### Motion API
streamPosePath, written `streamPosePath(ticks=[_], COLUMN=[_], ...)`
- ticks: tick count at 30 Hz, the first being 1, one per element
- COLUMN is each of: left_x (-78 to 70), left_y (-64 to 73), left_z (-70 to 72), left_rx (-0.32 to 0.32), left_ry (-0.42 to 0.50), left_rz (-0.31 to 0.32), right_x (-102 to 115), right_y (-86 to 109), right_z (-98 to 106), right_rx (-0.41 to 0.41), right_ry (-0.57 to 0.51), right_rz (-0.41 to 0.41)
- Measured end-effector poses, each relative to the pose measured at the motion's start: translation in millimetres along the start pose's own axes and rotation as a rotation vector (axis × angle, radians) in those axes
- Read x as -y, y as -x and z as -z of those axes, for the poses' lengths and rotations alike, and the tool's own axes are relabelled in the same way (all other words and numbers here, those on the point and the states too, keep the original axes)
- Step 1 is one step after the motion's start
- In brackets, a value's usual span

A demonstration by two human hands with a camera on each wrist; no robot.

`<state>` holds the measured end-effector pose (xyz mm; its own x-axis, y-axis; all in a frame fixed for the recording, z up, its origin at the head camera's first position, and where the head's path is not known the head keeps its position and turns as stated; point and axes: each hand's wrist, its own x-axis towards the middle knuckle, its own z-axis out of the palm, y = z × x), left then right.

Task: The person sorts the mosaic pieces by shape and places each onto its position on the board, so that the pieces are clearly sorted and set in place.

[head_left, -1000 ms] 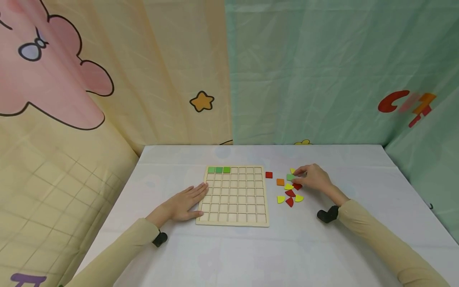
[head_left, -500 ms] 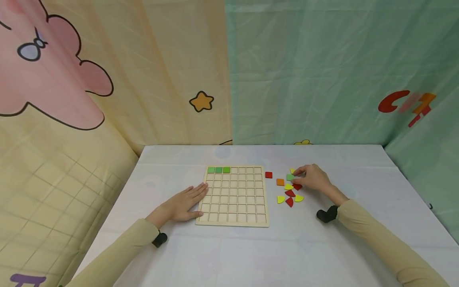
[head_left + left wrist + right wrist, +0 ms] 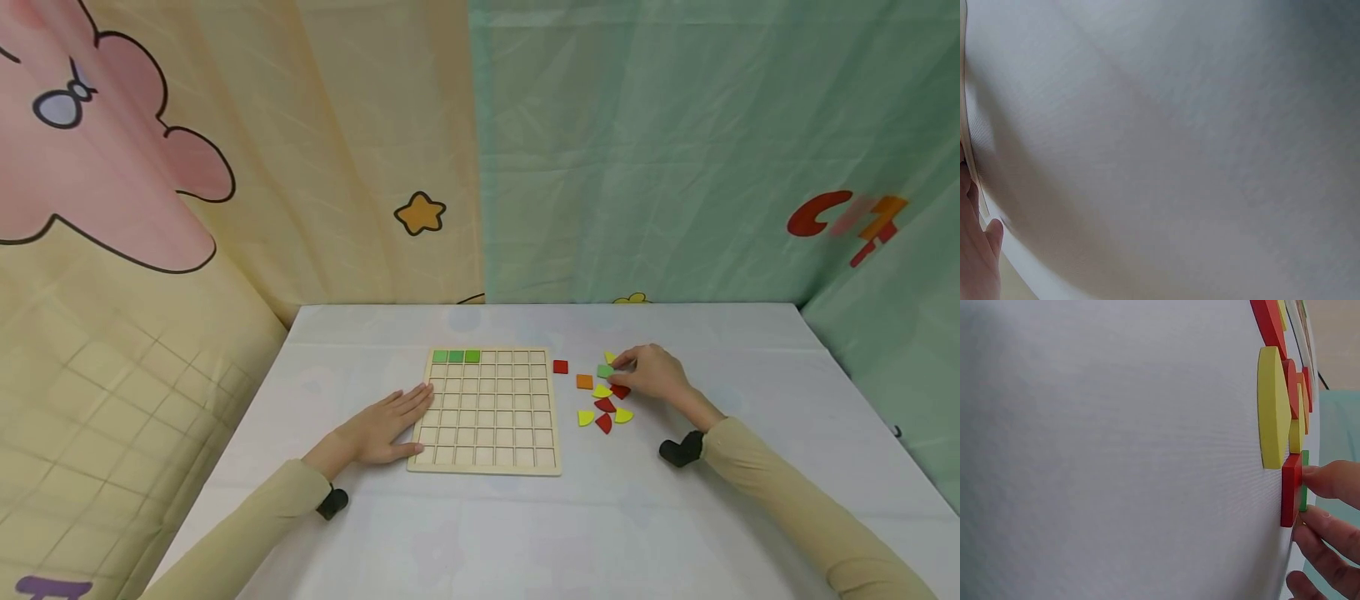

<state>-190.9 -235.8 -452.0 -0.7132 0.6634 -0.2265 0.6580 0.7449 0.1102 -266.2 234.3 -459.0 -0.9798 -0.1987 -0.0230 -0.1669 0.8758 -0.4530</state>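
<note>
My left hand (image 3: 384, 427) lies with straight fingers on the left edge of a pale wooden grid board (image 3: 483, 470); in the left wrist view only part of the left hand (image 3: 979, 250) shows. Three green square tiles fill the first cells of the board's top row, among them a bright green tile (image 3: 472, 357). To the right of the board, my right hand (image 3: 654, 372) pinches a light green square tile (image 3: 605, 371) between thumb and fingers. That green tile (image 3: 1304, 481) appears in the right wrist view behind a red piece (image 3: 1291, 490).
Around the right hand lie a red square (image 3: 561, 367), an orange square (image 3: 584, 382), several yellow rounded pieces such as one yellow piece (image 3: 586, 418), and several red rounded pieces such as one red piece (image 3: 603, 423). A white cloth (image 3: 480, 533) covers the table. Printed curtains (image 3: 637, 150) stand behind.
</note>
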Motion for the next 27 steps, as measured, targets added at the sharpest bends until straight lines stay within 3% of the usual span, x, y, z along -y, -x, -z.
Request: streamPosePath(ticks=[20,27], left_x=[2.2,2.2], left_y=[-0.9,-0.4], left_z=[-3.0,-4.0], left_rx=[-0.008,-0.011], left_ry=[-0.016,-0.017], left_rz=[-0.001,-0.003], right_x=[20.3,28.5], right_y=[3.6,2.0], right_z=[7.1,8.0], right_rx=[-0.053,-0.067], right_ry=[0.011,0.01], right_rz=[-0.036,0.009])
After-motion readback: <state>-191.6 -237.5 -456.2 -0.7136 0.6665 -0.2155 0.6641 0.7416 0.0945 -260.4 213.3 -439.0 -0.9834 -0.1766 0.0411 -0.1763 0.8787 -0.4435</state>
